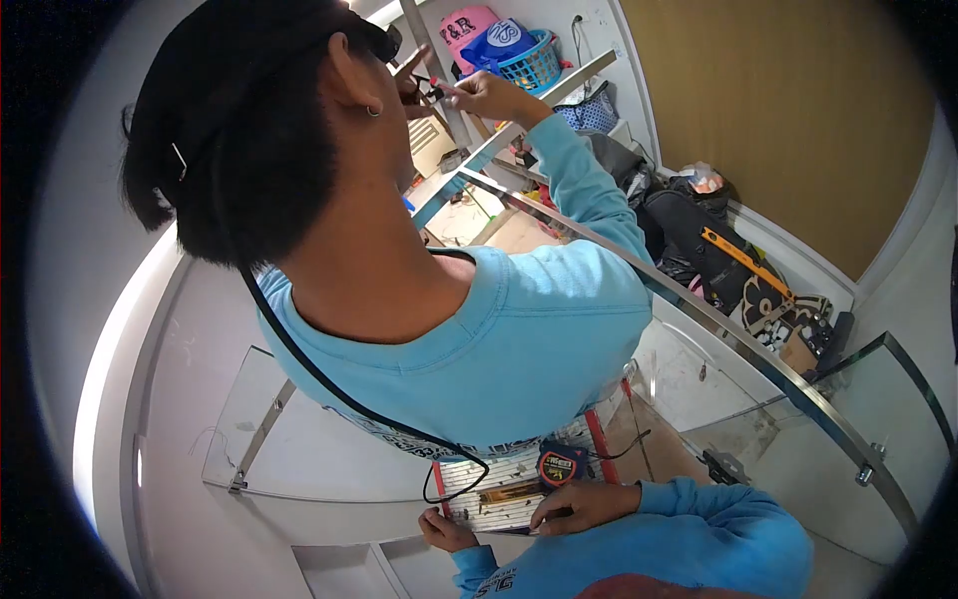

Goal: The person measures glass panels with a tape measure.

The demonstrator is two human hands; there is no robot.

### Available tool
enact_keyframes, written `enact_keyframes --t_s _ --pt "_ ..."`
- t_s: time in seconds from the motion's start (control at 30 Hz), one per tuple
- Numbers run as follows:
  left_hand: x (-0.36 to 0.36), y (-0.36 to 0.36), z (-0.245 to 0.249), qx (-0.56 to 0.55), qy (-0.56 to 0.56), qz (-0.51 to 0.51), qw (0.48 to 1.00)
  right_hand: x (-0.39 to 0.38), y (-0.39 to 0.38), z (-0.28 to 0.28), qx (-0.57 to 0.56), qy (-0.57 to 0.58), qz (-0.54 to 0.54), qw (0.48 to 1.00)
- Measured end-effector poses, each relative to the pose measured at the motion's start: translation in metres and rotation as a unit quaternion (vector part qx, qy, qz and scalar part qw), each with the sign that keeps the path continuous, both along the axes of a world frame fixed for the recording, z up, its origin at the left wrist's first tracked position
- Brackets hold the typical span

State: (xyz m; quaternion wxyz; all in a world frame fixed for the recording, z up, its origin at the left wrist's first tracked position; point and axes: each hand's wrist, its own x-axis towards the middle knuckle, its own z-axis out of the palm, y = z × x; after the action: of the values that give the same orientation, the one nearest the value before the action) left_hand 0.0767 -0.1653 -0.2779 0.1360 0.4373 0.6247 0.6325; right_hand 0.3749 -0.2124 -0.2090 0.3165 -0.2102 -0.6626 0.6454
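Box point(494, 494) of strips sitting low, right under co-worker's back point(519, 329), long axis running left-right. Left hand point(446, 529) pinching near-left corner, closed on it; right hand point(584, 504) lying flat on top, uncurled, nearer tape measure point(561, 464).

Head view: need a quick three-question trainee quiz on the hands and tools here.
1. True or false: left hand and right hand both touch the white striped bundle.
2. The orange level lies on: A black bag, B blue basket, C glass panel.
3. What tool sits just above the right hand?
Key: 1 true; 2 A; 3 tape measure.
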Motion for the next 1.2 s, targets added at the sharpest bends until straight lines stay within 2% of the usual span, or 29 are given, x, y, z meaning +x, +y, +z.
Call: enact_keyframes --t_s 0.43,0.83,1.2 --pt "0.0 0.001 0.001 0.019 -0.019 -0.016 1.0 0.0 0.0 0.007 0.017 0.007 -0.027 0.999" --pt "0.01 0.001 0.01 0.034 -0.005 -0.006 0.999 0.001 0.001 0.007 0.004 -0.029 0.001 1.0" --pt "0.003 0.0 0.005 -0.008 0.008 0.014 1.0 0.0 0.001 0.006 0.014 -0.005 -0.006 1.0"
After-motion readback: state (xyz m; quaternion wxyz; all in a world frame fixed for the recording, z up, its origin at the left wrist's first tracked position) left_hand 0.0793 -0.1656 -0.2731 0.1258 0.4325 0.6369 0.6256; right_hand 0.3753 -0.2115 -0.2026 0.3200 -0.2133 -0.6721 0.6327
